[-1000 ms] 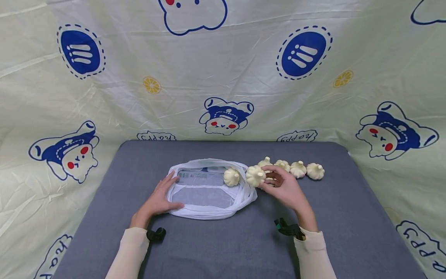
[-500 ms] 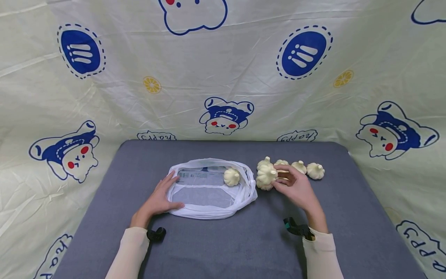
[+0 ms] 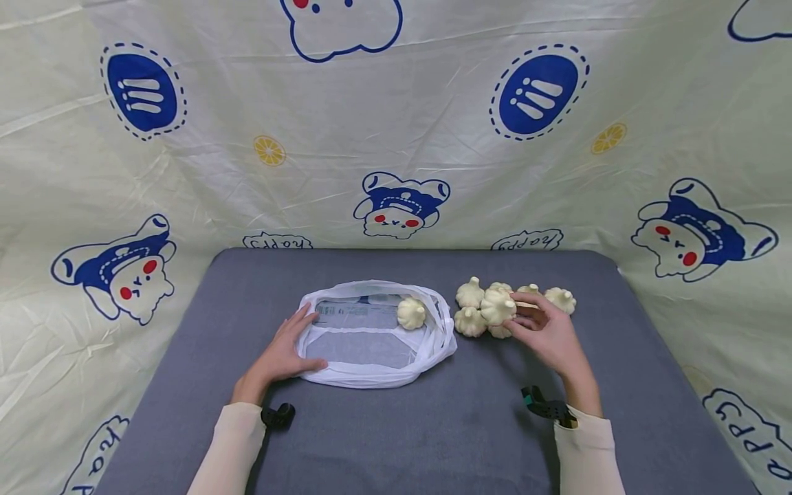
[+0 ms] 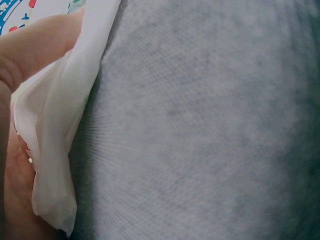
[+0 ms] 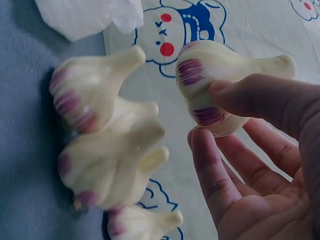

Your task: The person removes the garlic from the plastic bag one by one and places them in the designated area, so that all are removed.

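My right hand (image 3: pixel 546 337) pinches a garlic bulb (image 3: pixel 497 306) between thumb and fingertips, held over the other bulbs at the bag's right. In the right wrist view the pinched bulb (image 5: pixel 202 82) shows purple streaks and a stem pointing right. My left hand (image 3: pixel 286 349) holds the left rim of a white plastic bag (image 3: pixel 371 376), thumb toward the front and fingers toward the back. The left wrist view shows the bag's film (image 4: pixel 55 110) folded beside the thumb. One garlic bulb (image 3: pixel 411 314) lies inside the bag, at its right end.
Several garlic bulbs stand grouped right of the bag, among them a front-left bulb (image 3: pixel 470 322), one behind it (image 3: pixel 470 293) and the rightmost (image 3: pixel 560 300). Some are partly hidden by my right hand. The grey table (image 3: pixel 402 440) meets a printed cloth backdrop (image 3: pixel 396 124).
My right hand has moved right with the garlic bulb, away from the bag's edge to over the loose bulbs, uncovering the front-left one. My left hand and the bag have stayed in place.
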